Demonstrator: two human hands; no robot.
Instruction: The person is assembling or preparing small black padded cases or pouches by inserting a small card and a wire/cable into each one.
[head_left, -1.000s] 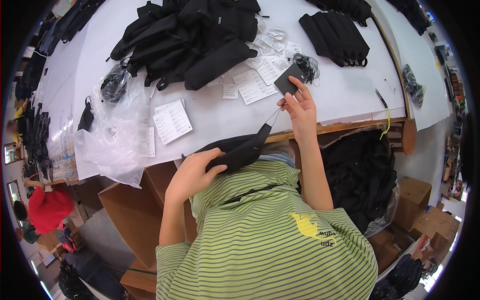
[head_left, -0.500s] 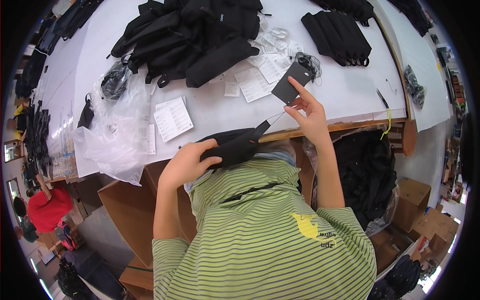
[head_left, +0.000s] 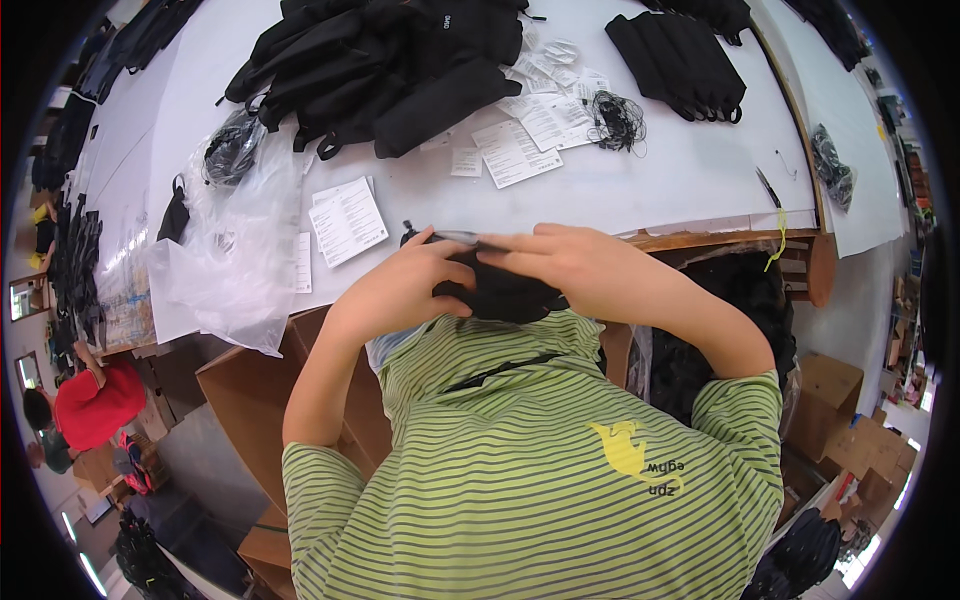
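A small black fabric bag (head_left: 512, 296) is held against my waist at the table's front edge. My left hand (head_left: 405, 288) is closed round its left end, thumb and fingers curled. Reaching across from the right, my right hand (head_left: 550, 262) lies over the top of the bag with its fingers pressed together. At its fingertips is the dark hang tag (head_left: 456, 237), tilted nearly edge-on, slightly blurred and close to my left fingers. The tag's string and much of the bag are hidden by my hands.
Black bags (head_left: 390, 80) lie heaped on the white table (head_left: 420, 200), with more folded bags (head_left: 680, 65) at right. Around them are printed paper slips (head_left: 348, 220), black strings (head_left: 617, 122), clear plastic (head_left: 235, 270) and a pointed tool (head_left: 768, 188). A cardboard box (head_left: 250, 410) stands below.
My right hand has brought the hang tag left and down from above the table to the top of the bag. My left hand has risen slightly, and the two hands are now close together.
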